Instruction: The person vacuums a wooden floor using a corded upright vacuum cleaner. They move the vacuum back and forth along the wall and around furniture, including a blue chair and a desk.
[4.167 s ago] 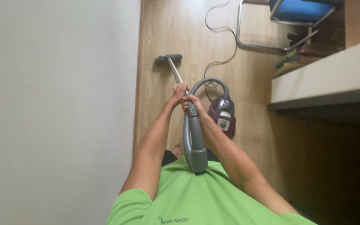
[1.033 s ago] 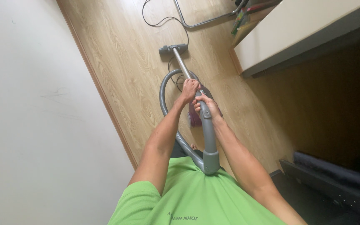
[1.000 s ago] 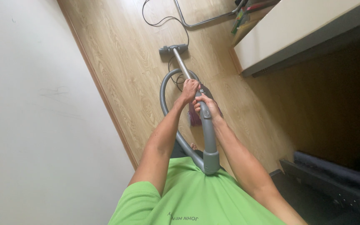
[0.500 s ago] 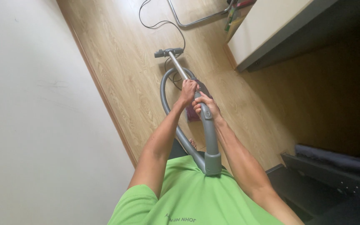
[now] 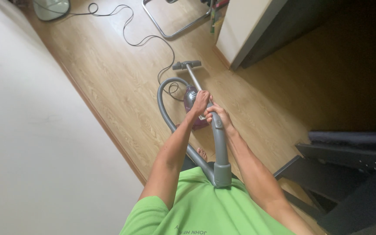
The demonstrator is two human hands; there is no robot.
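The grey vacuum handle is gripped by both hands at its upper end. The left hand is wrapped around the top of the metal wand, just where the wand meets the handle, fingers curled shut about the tube. The right hand is closed on the handle just behind the left, the thumb lying along the top near a small control; the two hands are touching or nearly so.

From the handle the grey ribbed hose is seen to curve down past the green shirt, then loop out to the left and back round to the purple canister, which sits on the wooden floor directly under the hands and is partly hidden by them. The wand runs forward from the left hand to the dark floor nozzle, which rests flat on the floor close to the corner of the pale cabinet.

A black power cord is laid in loose curves across the floor from the canister toward the far left corner. A chrome chair frame stands beyond the nozzle. A white wall borders the floor on the left, and a bare foot is visible beside the hose.
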